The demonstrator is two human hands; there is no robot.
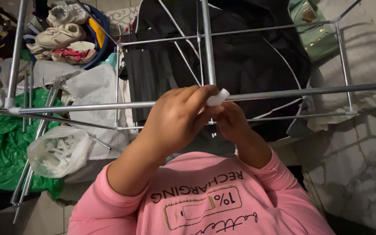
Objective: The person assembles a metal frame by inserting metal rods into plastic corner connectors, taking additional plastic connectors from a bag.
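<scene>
Hands at a metal frame, seen from your head camera. Your left hand [177, 117] closes its fingers around a white plastic connector [218, 98], which sits on the horizontal metal rod [301, 92] where an upright metal rod [208, 43] meets it. Your right hand [231, 122] lies just behind and below the left, touching it under the joint; you cannot tell from this view whether its fingers are closed on anything. Pink sleeves [92, 204] cover both forearms to the elbow. To the left, a clear bag of white plastic parts [59, 150] rests on a green plastic bag [1, 152]. A blue basket of shoes [66, 30] stands farther back. Black fabric [249, 56] lies beneath the frame.
</scene>
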